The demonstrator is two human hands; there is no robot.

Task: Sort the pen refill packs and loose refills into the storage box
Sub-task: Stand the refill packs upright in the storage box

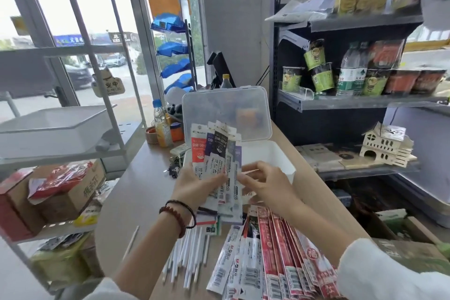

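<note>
The left hand [199,185] grips a fan of refill packs [219,153] by their lower ends. They stand nearly upright, their long axis pointing up and away toward the storage box [280,156]. The box sits open on the desk [136,190] just behind the fan, its clear lid [226,109] raised at the back. The right hand [265,182] is nearer the box's open side. Its curled fingers pinch the right edge of the fan, apparently picking out the outer pack. Getting a pack in looks like a short forward tilt, laid along the box's length.

The packs are flat, glossy plastic sleeves with printed card and are likely slippery against each other. Near the person, red packs [280,251] and white packs [241,263] lie spread on the desk. Just to their left are the loose refills [187,256], thin white tubes that would roll easily.
</note>
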